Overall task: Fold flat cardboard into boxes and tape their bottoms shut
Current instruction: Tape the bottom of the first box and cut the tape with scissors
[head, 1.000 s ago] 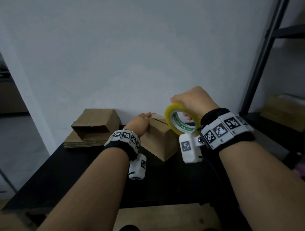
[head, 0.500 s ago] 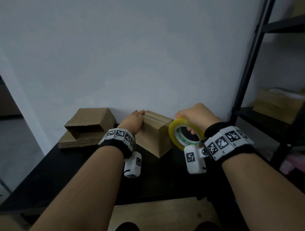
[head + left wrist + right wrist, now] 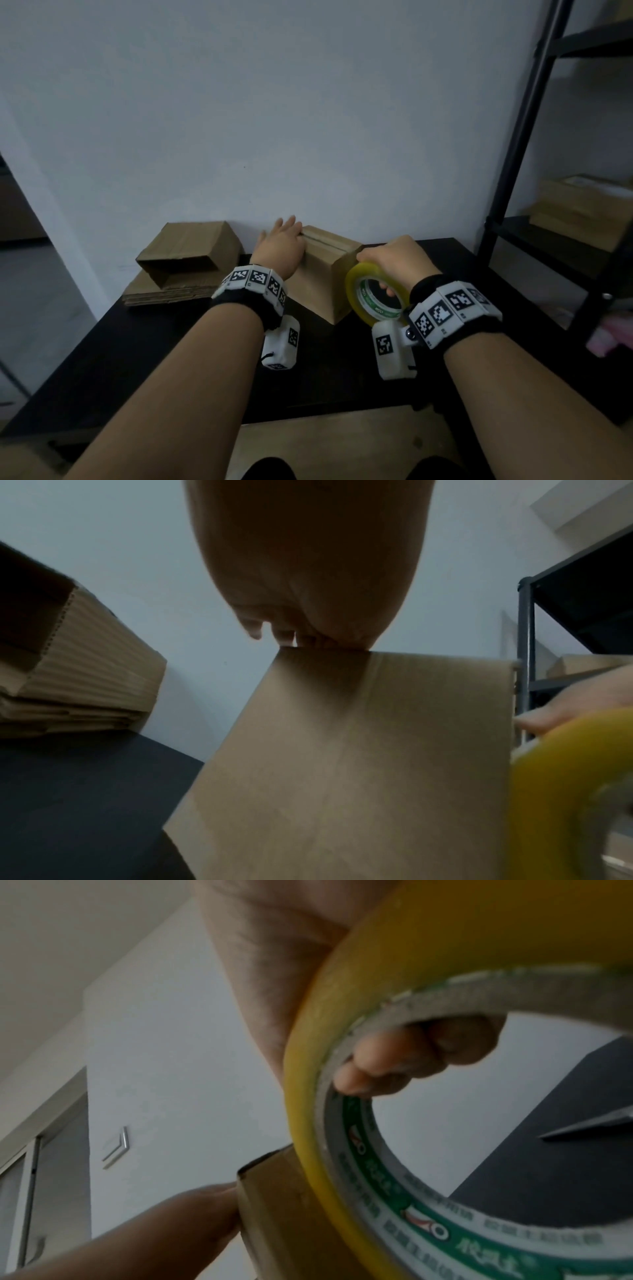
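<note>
- Right hand [image 3: 394, 258] first: fingers [image 3: 373, 1069] hooked through the core of the yellow tape roll [image 3: 375, 294], thumb side over the outer rim, so that's a firm curled grip on the roll.
- The roll sits right up against the near right corner of the box [image 3: 325, 274], just under those fingers. Whether a strip has already stuck to the cardboard, I cannot tell from here.
- Left hand [image 3: 282, 245] now: fingers straight and spread, palm pressed flat on the top left edge of the box. It holds nothing, it just pins the box down.
- Just past the left fingertips, the seam between the two closed flaps [image 3: 323, 240] runs across the top face. By my reading this is the bottom, turned up for taping.
- Further left of that hand, a stack of flat cardboard [image 3: 164, 291] with one half-opened sleeve [image 3: 191, 250] lying on it, all on the black table [image 3: 137, 359].
- Off to the right of the tape hand, a dark metal shelf [image 3: 524, 137] with more boxes.
- Risks, as I judge them: pull the tape across with the left palm too light and the box slides or tips toward the wall.
- Start off-centre and the strip misses the seam, leaving the flaps free to spring up.
- A slack or twisted pull could wrinkle the tape or fold it onto itself.
</note>
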Action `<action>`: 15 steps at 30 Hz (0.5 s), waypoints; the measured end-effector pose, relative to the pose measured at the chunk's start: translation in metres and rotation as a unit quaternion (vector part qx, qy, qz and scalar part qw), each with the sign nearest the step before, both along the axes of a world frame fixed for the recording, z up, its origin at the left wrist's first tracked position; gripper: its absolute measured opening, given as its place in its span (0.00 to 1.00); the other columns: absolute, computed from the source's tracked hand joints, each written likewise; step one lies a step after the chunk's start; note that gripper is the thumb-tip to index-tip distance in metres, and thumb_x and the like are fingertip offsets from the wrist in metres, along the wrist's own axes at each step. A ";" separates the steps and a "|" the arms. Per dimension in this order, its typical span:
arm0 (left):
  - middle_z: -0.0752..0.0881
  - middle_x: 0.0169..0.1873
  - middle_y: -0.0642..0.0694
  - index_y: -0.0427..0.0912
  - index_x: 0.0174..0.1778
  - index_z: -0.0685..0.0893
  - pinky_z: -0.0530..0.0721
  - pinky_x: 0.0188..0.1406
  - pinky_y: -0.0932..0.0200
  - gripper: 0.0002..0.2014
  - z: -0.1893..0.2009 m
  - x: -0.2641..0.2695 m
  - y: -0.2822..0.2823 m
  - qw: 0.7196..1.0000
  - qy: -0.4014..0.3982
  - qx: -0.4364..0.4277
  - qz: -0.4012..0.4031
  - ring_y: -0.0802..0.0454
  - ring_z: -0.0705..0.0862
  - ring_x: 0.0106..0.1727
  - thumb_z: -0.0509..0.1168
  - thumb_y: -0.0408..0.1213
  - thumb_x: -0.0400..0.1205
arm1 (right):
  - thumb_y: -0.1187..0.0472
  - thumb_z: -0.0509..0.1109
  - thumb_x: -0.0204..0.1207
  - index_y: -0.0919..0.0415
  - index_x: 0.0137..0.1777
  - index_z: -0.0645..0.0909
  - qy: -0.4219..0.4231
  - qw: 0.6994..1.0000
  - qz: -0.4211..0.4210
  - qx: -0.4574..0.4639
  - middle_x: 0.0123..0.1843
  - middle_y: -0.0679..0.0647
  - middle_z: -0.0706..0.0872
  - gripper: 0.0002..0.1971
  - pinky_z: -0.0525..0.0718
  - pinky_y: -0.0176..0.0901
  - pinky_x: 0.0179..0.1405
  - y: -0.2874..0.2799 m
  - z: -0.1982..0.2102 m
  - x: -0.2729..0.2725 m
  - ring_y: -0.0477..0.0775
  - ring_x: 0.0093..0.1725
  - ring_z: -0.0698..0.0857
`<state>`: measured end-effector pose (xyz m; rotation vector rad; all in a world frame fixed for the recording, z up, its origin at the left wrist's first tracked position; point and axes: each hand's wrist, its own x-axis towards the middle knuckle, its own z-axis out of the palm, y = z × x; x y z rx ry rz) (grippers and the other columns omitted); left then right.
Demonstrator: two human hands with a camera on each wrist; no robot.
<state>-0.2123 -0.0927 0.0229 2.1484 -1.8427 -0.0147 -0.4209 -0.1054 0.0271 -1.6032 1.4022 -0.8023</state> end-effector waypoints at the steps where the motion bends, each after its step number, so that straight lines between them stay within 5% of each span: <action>1: 0.56 0.84 0.45 0.42 0.81 0.63 0.51 0.83 0.44 0.23 0.000 -0.002 0.000 0.999 0.011 -0.028 -0.009 0.46 0.52 0.85 0.46 0.32 0.88 | 0.52 0.74 0.66 0.70 0.39 0.87 -0.002 1.000 0.000 -0.002 0.23 0.61 0.82 0.17 0.79 0.42 0.24 0.000 0.000 0.001 0.57 0.21 0.80; 4: 0.75 0.75 0.43 0.42 0.76 0.75 0.66 0.76 0.53 0.20 -0.002 -0.010 0.001 0.989 0.084 -0.117 -0.016 0.45 0.71 0.76 0.50 0.33 0.88 | 0.52 0.74 0.66 0.69 0.39 0.86 0.000 1.000 -0.001 -0.003 0.23 0.61 0.82 0.17 0.78 0.42 0.23 -0.003 -0.001 0.002 0.58 0.21 0.80; 7: 0.85 0.64 0.44 0.43 0.67 0.84 0.75 0.65 0.57 0.16 -0.007 -0.016 0.007 0.980 0.109 -0.165 -0.019 0.46 0.80 0.66 0.55 0.37 0.87 | 0.52 0.75 0.67 0.70 0.39 0.86 -0.002 1.000 -0.001 -0.004 0.23 0.61 0.82 0.17 0.78 0.42 0.24 -0.005 -0.005 0.003 0.57 0.22 0.80; 9: 0.87 0.61 0.49 0.46 0.59 0.88 0.76 0.57 0.62 0.15 -0.008 -0.020 0.014 0.978 0.121 -0.168 -0.036 0.48 0.82 0.63 0.57 0.43 0.87 | 0.52 0.75 0.67 0.70 0.39 0.86 -0.004 1.000 -0.002 -0.006 0.23 0.61 0.83 0.18 0.79 0.44 0.24 -0.006 -0.006 0.004 0.58 0.22 0.81; 13: 0.82 0.67 0.50 0.47 0.61 0.88 0.73 0.63 0.60 0.17 -0.006 -0.024 0.021 0.984 0.103 -0.129 -0.064 0.49 0.79 0.68 0.58 0.50 0.85 | 0.51 0.74 0.67 0.69 0.41 0.86 0.000 1.000 -0.004 -0.003 0.25 0.61 0.84 0.18 0.79 0.44 0.25 -0.007 -0.007 0.006 0.58 0.23 0.81; 15: 0.86 0.58 0.47 0.45 0.50 0.89 0.78 0.58 0.56 0.19 -0.004 -0.023 0.016 0.988 0.101 -0.099 -0.057 0.46 0.82 0.61 0.59 0.53 0.84 | 0.51 0.74 0.68 0.70 0.41 0.86 0.001 1.000 -0.005 -0.006 0.25 0.61 0.83 0.18 0.79 0.43 0.25 -0.007 -0.008 0.006 0.58 0.23 0.81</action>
